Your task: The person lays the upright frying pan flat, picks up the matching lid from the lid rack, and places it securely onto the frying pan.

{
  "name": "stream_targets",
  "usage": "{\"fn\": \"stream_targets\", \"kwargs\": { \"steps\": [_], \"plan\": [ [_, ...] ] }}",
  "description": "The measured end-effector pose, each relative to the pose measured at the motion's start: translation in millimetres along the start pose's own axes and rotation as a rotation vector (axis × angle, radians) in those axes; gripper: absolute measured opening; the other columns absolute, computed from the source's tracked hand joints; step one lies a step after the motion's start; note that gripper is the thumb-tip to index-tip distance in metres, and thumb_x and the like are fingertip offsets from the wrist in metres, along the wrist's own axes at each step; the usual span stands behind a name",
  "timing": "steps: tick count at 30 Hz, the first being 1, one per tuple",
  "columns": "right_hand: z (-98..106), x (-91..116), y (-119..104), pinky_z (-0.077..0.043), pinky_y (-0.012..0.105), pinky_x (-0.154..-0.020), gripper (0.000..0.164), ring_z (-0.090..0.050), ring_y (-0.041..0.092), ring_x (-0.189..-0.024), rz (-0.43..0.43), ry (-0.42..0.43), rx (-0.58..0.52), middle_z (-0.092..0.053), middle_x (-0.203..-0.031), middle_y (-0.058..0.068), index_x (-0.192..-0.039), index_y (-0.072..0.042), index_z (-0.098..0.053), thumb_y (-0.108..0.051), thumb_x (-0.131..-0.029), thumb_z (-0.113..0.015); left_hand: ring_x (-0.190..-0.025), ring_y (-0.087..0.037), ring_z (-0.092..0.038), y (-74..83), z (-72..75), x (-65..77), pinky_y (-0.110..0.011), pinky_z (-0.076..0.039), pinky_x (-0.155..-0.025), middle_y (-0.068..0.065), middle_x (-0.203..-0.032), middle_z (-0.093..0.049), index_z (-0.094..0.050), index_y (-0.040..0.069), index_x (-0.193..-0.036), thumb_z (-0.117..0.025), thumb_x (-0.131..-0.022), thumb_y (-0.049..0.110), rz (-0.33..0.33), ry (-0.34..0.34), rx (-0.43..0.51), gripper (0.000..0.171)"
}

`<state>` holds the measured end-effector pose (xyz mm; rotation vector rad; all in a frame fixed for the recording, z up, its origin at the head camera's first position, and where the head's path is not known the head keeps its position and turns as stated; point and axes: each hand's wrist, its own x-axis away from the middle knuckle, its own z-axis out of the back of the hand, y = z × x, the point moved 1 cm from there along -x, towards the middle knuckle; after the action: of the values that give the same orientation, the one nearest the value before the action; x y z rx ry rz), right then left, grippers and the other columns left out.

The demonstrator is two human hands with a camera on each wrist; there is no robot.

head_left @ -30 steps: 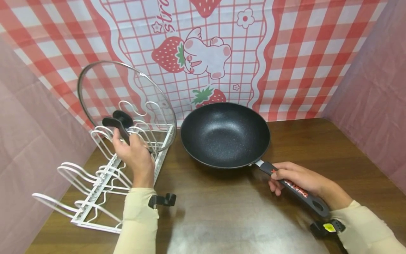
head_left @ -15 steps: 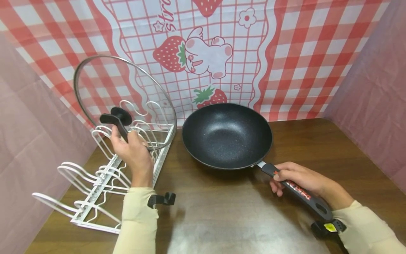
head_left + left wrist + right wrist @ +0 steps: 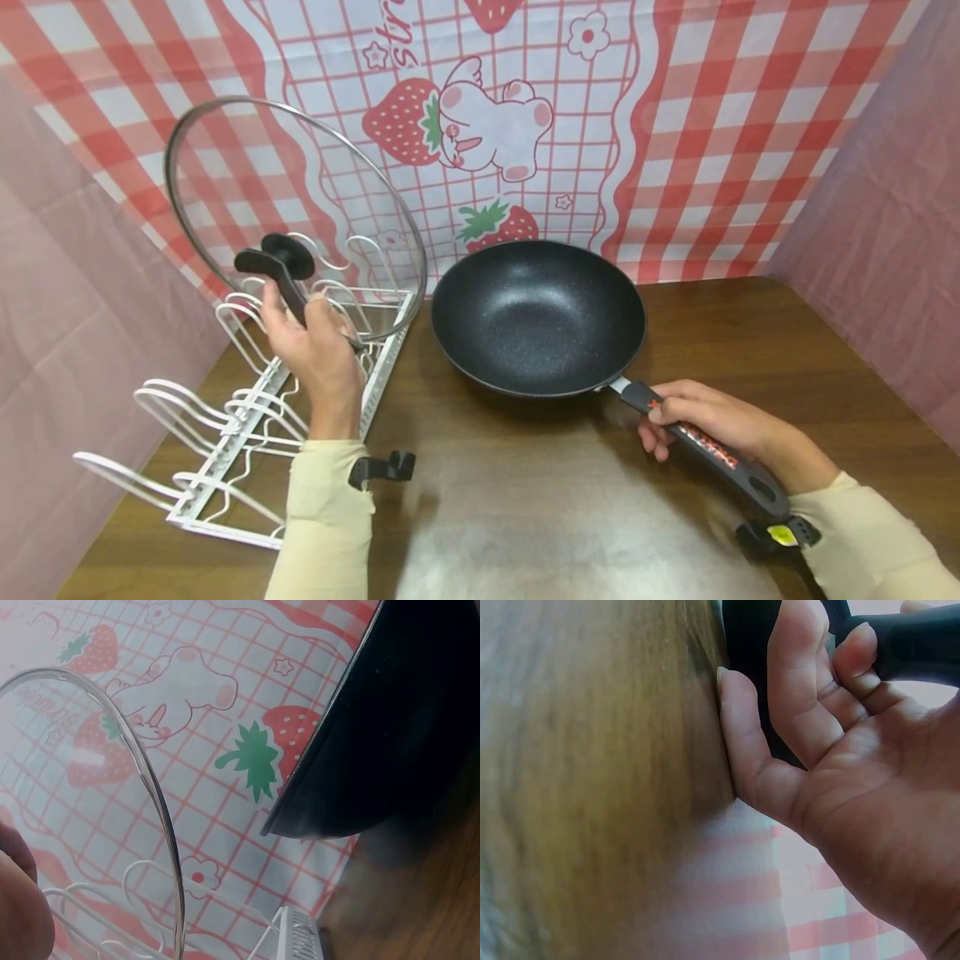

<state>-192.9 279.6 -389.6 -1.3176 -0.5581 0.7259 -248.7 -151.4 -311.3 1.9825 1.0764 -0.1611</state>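
Observation:
My left hand grips the black handle of a clear glass lid with a metal rim. The lid stands tilted upright over the back of a white wire rack; its lower edge overlaps the rack's rear loops. In the left wrist view, the lid's rim curves past the fingers at the left edge. My right hand holds the dark handle of a black wok, thumb on top. The wok sits open side up on the table. The right wrist view shows the fingers beneath the handle.
The brown wooden table stretches in front of the wok. Behind stands a red and white checked cloth with strawberry prints. Pink cloth walls close in both sides. Rack loops stick up along the left side.
My left hand has raised the glass lid a little, up from the rack's rear loops. The right hand keeps hold of the wok's handle, and the wok stays nearly in place.

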Motion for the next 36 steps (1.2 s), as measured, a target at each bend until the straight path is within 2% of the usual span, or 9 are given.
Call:
{"fn": "stream_targets", "kwargs": {
  "steps": [4, 8, 14, 21, 30, 36],
  "plan": [
    [0, 0, 0, -0.052, 0.038, -0.07, 0.028, -0.066, 0.034, -0.072, 0.002, 0.001, 0.001, -0.063, -0.085, 0.029, -0.1, 0.009, -0.061, 0.0, -0.1, -0.035, -0.042, -0.01, -0.038, 0.4, -1.7, 0.9, -0.023, -0.033, -0.035, -0.006, -0.07, -0.047, -0.044, 0.007, -0.144, -0.047, -0.089, -0.011, -0.029, -0.03, -0.025, 0.058],
    [0, 0, 0, -0.052, 0.039, -0.071, 0.027, -0.066, 0.034, -0.072, 0.011, -0.005, 0.0, -0.063, -0.085, 0.029, -0.1, 0.009, -0.061, 0.001, -0.099, -0.035, -0.041, -0.01, -0.037, 0.6, -2.1, 1.9, -0.023, -0.032, -0.036, -0.003, -0.062, -0.043, -0.044, 0.007, -0.145, -0.048, -0.089, -0.01, -0.043, -0.054, -0.046, 0.058],
    [0, 0, 0, -0.053, 0.039, -0.07, 0.027, -0.066, 0.034, -0.072, 0.015, -0.007, -0.003, -0.063, -0.085, 0.029, -0.1, 0.01, -0.06, 0.001, -0.099, -0.035, -0.041, -0.01, -0.038, 4.0, -4.3, 2.4, -0.023, -0.034, -0.037, -0.002, -0.059, -0.044, -0.04, 0.008, -0.148, -0.049, -0.09, -0.007, -0.046, -0.069, -0.048, 0.06],
    [0, -1, 1, -0.052, 0.038, -0.07, 0.027, -0.066, 0.034, -0.071, 0.021, -0.015, 0.003, -0.062, -0.084, 0.028, -0.099, 0.007, -0.061, 0.001, -0.099, -0.034, -0.039, -0.009, -0.037, 5.2, -6.4, 3.4, -0.023, -0.033, -0.035, -0.002, -0.059, -0.043, -0.037, 0.007, -0.149, -0.048, -0.09, -0.008, -0.053, -0.094, 0.001, 0.062],
    [-1, -1, 1, -0.053, 0.038, -0.066, 0.023, -0.066, 0.031, -0.069, 0.001, -0.013, -0.005, -0.061, -0.083, 0.029, -0.097, 0.007, -0.06, 0.001, -0.098, -0.038, -0.038, -0.012, -0.035, 8.1, -8.2, 3.1, -0.023, -0.03, -0.034, -0.003, -0.054, -0.041, -0.042, 0.006, -0.145, -0.049, -0.088, -0.007, -0.096, -0.072, 0.037, 0.059],
    [-1, 0, 2, -0.053, 0.039, -0.065, 0.022, -0.066, 0.029, -0.069, -0.006, -0.013, -0.016, -0.06, -0.083, 0.03, -0.098, 0.008, -0.059, 0.002, -0.097, -0.039, -0.037, -0.012, -0.034, 13.4, -11.0, 3.2, -0.023, -0.029, -0.033, -0.003, -0.053, -0.039, -0.043, 0.005, -0.144, -0.048, -0.087, -0.009, -0.12, -0.095, 0.073, 0.06]
  ]
}}
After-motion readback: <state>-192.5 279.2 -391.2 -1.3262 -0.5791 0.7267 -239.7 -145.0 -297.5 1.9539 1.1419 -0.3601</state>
